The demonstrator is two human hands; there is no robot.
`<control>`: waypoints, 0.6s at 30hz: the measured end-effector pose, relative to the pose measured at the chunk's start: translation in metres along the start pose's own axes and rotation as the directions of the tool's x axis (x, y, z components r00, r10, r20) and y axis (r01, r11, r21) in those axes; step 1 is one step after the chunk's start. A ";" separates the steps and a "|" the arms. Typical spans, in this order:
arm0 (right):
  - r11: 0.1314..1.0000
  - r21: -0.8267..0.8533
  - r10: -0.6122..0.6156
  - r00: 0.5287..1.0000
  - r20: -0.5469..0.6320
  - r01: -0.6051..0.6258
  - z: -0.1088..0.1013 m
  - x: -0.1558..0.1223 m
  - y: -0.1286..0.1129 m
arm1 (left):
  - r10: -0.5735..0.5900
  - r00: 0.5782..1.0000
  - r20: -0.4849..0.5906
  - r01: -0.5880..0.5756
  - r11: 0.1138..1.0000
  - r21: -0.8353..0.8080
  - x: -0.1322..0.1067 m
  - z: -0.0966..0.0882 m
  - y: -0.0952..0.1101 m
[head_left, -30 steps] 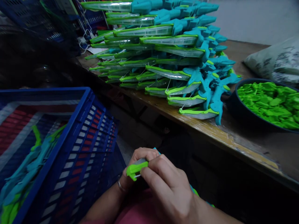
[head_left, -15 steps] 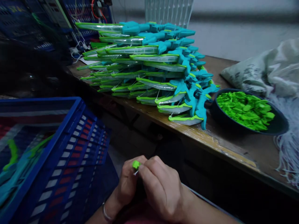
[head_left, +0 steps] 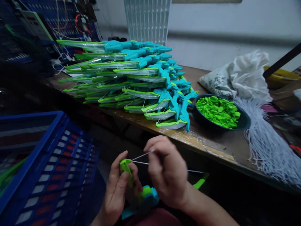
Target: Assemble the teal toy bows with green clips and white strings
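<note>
Head view: two bare hands work at one bow point(head_left: 126, 168) held low before the wearer's body, near the table's edge. The left hand point(head_left: 115, 191), upright with its palm turned inward, grips one green limb tip between thumb and curled fingers. The right hand point(head_left: 168, 171), slightly blurred, is raised a little higher, wrist bent and fingers curled, pinching one white string point(head_left: 140, 155); two strands stretch from the tip toward it. The bow's turquoise middle lies below and between the hands, its other green end showing past the right wrist.

Left of the left hand stands one blue crate point(head_left: 68, 163), green pieces inside. Beyond both hands, one stack of bows point(head_left: 131, 78) covers much of the table point(head_left: 199, 141), overlapped too tightly to count. Ahead and to the right of the right hand sit one dark bowl point(head_left: 245, 121) of green parts point(head_left: 217, 111), too many to number, and one bundle of pale cords point(head_left: 268, 141). One yellow tub point(head_left: 282, 77) stands farther off on that side.
</note>
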State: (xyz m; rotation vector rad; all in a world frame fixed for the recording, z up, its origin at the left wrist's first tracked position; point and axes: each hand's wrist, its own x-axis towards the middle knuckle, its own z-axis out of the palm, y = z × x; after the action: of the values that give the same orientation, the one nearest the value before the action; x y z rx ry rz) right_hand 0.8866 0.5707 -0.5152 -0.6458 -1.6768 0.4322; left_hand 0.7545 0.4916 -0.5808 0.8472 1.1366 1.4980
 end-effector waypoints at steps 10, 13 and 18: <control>0.999 -0.041 0.000 0.985 0.172 0.007 -0.012 -0.013 -0.015 | 0.168 0.970 0.176 -0.209 0.945 0.251 0.020 -0.013 0.017; 0.994 -0.066 -0.072 0.965 0.253 0.092 -0.009 -0.020 -0.019 | 0.207 0.973 0.100 -0.230 0.884 0.407 0.021 -0.015 0.021; 0.999 -0.021 0.036 0.946 0.323 -0.031 -0.003 -0.028 -0.012 | 0.220 0.974 0.056 -0.221 0.865 0.451 0.017 -0.019 0.015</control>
State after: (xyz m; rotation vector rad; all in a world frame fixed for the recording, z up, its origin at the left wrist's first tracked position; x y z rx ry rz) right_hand 0.8904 0.5437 -0.5283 -0.6411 -1.9832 0.5740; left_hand 0.7285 0.5039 -0.5726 1.3387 1.4581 1.4283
